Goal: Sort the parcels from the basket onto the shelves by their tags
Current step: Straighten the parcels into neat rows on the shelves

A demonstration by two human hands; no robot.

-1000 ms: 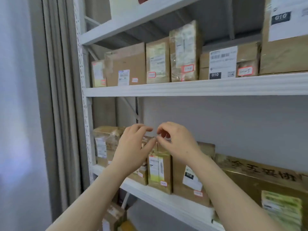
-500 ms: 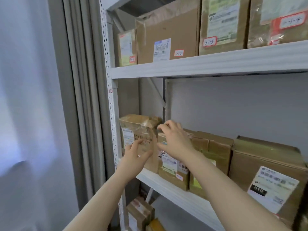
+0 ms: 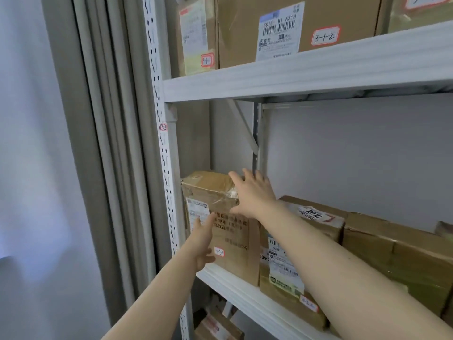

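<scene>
While the tall brown cardboard parcel wrapped in clear tape (image 3: pixel 220 224) stands upright at the left end of the white metal shelf (image 3: pixel 247 298), the left hand (image 3: pixel 202 244) lies flat and open on its front and the right hand (image 3: pixel 252 192), fingers spread, presses its top corner. Neither hand grips. It seems stiff and quite light; the tape may be slippery, so hold both sides. A smaller brown labelled box (image 3: pixel 286 285) touches its right side, and the grey perforated upright post (image 3: pixel 166 168) blocks the left.

The white lower shelf (image 3: pixel 235 288) carries a row of brown parcels, the tall box (image 3: pixel 230 231) at its left end; the upper shelf (image 3: pixel 306 77) carries labelled cartons (image 3: pixel 343 23).
</scene>
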